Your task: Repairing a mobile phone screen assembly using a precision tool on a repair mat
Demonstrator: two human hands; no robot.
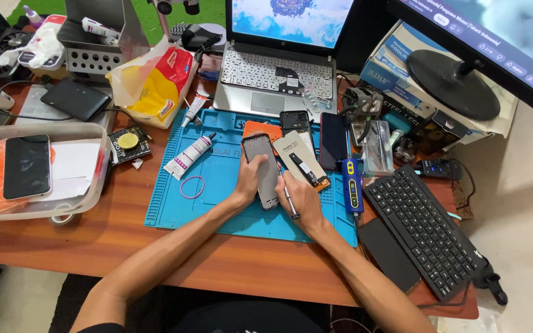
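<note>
Forearms reach in from desk's near edge. L hand (pixel 249 180) grips phone (pixel 263 171) over blue mat (pixel 217 185), long axis running near-to-far; R hand (pixel 300 200), just right of phone, pinches screwdriver (pixel 290 202) w/ tip at phone's lower right edge.

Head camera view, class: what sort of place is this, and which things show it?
Probably a phone repair bench: a blue silicone work mat, an opened grey smartphone in the left hand, and a slim metal tool in the right hand.
</note>
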